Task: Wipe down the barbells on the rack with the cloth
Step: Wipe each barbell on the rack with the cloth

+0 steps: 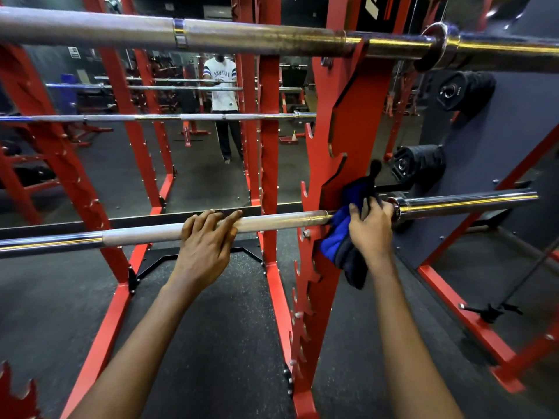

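Note:
A steel barbell (281, 220) lies across the red rack (351, 140) at waist height. My left hand (208, 240) rests over its knurled shaft, fingers curled on top. My right hand (370, 228) presses a blue and dark cloth (340, 237) around the bar right beside the rack's notched upright, near the collar (394, 207). Part of the cloth hangs below the bar. A second barbell (242, 36) rests high on the rack, across the top of the view.
A wall mirror behind the rack reflects more bars and a person in a white shirt (222, 86). Black weight plates (462, 90) hang on pegs at the right. Red uprights (269, 146) and feet stand on the dark rubber floor (211, 328).

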`<state>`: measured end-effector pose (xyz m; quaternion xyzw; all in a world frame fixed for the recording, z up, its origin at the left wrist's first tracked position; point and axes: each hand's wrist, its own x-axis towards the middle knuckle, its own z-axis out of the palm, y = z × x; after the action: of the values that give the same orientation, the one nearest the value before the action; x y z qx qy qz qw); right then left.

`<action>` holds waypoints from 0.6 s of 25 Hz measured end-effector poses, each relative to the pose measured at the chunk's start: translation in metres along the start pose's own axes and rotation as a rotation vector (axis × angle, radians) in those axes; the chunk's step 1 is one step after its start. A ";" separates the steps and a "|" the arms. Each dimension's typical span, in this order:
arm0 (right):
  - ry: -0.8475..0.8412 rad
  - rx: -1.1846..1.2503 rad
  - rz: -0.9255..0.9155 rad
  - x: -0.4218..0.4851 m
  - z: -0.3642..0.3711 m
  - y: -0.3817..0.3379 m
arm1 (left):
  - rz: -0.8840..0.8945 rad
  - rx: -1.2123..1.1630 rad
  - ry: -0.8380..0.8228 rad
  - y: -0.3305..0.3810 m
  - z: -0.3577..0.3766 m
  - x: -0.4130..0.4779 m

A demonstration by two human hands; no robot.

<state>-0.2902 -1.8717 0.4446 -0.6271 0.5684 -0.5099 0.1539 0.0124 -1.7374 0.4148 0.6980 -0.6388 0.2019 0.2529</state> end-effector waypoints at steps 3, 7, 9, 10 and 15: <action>-0.245 0.093 -0.037 0.002 -0.017 -0.037 | -0.007 0.000 -0.002 0.000 0.001 0.000; -0.260 -0.075 -0.208 -0.032 0.017 -0.066 | -0.015 0.009 -0.005 0.000 0.001 0.000; -0.155 -0.209 -0.270 -0.055 0.041 -0.065 | -0.016 0.017 -0.011 -0.001 0.001 0.000; -0.100 -0.254 -0.287 -0.064 0.049 -0.066 | -0.017 0.022 -0.012 0.000 0.001 -0.001; -0.119 -0.104 -0.324 -0.059 0.060 -0.074 | -0.008 0.003 -0.026 -0.001 -0.002 0.000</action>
<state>-0.1901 -1.8212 0.4482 -0.7467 0.4753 -0.4599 0.0706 0.0133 -1.7364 0.4162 0.7034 -0.6389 0.1928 0.2446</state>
